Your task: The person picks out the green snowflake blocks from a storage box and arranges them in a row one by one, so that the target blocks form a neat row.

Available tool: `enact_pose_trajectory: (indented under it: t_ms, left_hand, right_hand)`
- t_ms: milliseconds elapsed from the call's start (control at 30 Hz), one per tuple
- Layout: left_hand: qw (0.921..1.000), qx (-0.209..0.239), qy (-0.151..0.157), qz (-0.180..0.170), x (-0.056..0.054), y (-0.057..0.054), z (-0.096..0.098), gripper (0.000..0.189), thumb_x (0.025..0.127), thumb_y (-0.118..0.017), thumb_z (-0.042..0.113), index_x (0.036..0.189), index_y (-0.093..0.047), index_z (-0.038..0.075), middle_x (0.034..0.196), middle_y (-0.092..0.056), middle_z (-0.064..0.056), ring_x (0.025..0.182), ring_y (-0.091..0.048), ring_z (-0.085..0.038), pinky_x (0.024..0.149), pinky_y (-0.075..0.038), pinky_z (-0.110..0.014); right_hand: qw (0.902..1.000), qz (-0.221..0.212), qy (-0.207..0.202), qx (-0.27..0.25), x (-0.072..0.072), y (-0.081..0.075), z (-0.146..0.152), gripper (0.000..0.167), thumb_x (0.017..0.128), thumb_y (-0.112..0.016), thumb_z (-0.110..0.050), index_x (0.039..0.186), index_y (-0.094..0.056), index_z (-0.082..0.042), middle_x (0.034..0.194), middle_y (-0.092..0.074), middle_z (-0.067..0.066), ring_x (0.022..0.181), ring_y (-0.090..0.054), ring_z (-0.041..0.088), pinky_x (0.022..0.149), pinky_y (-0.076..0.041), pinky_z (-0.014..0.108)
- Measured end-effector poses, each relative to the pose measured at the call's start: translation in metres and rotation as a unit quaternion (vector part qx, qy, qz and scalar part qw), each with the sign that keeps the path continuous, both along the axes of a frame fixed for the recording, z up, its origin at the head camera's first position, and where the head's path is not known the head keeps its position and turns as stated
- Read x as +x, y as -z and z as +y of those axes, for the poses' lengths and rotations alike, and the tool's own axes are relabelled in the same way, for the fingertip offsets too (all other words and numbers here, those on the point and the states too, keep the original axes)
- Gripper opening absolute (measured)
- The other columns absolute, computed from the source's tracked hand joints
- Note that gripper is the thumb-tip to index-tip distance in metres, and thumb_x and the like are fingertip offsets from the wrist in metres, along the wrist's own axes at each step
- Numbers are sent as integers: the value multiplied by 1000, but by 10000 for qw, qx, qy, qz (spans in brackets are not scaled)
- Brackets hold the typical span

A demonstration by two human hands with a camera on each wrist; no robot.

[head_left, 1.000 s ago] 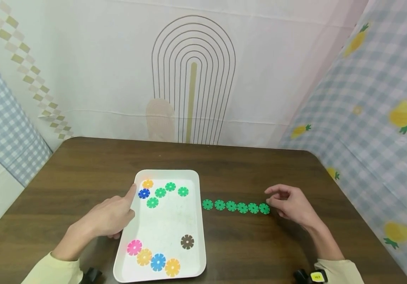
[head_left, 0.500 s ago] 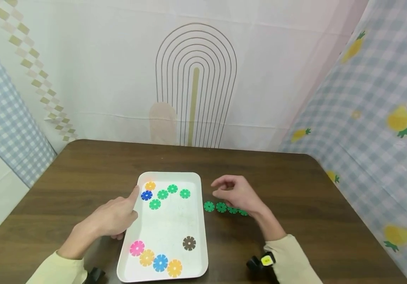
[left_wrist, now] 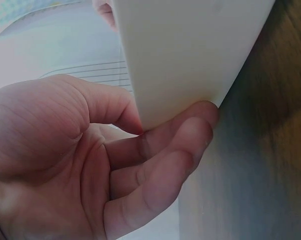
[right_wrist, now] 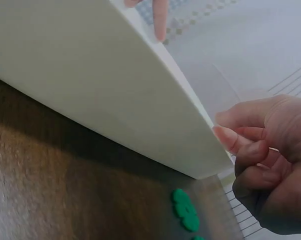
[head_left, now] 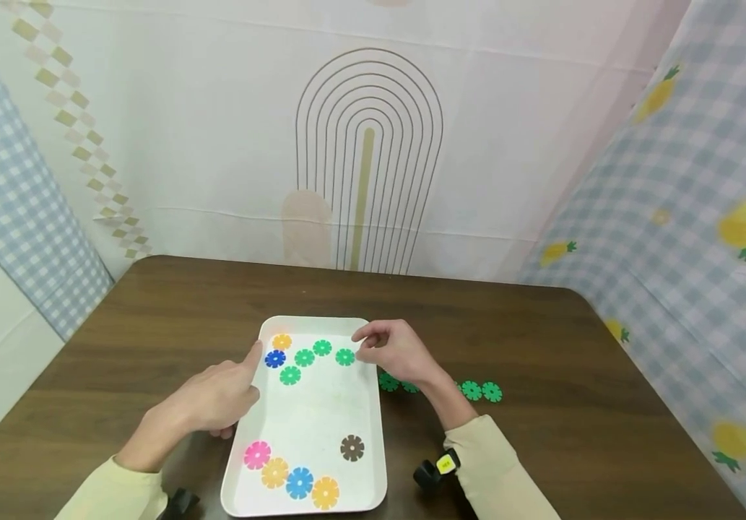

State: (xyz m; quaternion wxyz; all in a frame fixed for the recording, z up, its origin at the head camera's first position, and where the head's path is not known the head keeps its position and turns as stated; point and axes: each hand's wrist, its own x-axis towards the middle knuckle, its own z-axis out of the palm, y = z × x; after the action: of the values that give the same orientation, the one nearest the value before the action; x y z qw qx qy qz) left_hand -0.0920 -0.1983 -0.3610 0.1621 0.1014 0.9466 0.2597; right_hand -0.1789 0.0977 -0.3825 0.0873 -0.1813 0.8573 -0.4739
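Observation:
A white tray point(head_left: 321, 412) stands on the table, holding flat, notched, flower-shaped plastic discs. My left hand point(head_left: 219, 393) grips its left side; in the left wrist view the thumb and curled fingers point(left_wrist: 150, 200) bear on the tray wall point(left_wrist: 190, 50). Over the right rim hovers my right hand point(head_left: 398, 352), thumb and index finger beside a green disc point(head_left: 345, 357) in the tray. Nothing shows between those fingertips in the right wrist view. A row of green discs point(head_left: 492, 392) lies on the wood right of the tray, partly hidden by the right hand and wrist.
In the tray's upper left are a small orange disc point(head_left: 282, 341), a dark blue one point(head_left: 275, 359) and several green ones. Lower down lie a pink disc point(head_left: 257, 455), a light blue one point(head_left: 300, 482), two yellow-orange ones and a brown one point(head_left: 352, 448). Fabric hangs behind the table.
My right hand has moved left from the far end of the green row to the tray's right rim. My left hand has stayed on the tray's side.

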Motion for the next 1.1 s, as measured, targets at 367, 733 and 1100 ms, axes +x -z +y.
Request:
enact_pose_trajectory:
  t_ms: [367, 733, 1100]
  left_hand:
    - [10000, -27, -70, -23, 0, 0, 1, 81, 101, -53, 11, 166, -10, -7, 68, -57, -5, 44, -59, -20, 52, -44, -34]
    - [10000, -34, -84, -10, -1, 0, 1, 81, 101, -54, 11, 166, -10, -6, 68, -57, -5, 44, -58, -20, 52, -44, -34]
    - [10000, -59, -79, 8, 0, 2, 1, 81, 101, -54, 10, 166, -10, -7, 69, -57, -4, 43, -59, -18, 52, -44, -34]
  right_hand:
    - [9965, 248, 63, 791, -4, 6, -16, 26, 91, -76, -7, 116, -78, -7, 93, -76, 2, 95, -62, 21, 71, -50, 31]
    - [9782, 819, 262, 1890, -3, 8, -27, 34, 87, -81, -11, 121, -78, -13, 102, -77, 3, 93, -67, 20, 75, -52, 34]
    - [9562, 1067, 292, 2709, -1, 8, -34, 32, 91, -81, -22, 121, -79, -13, 112, -73, 4, 91, -64, 18, 71, -53, 36]
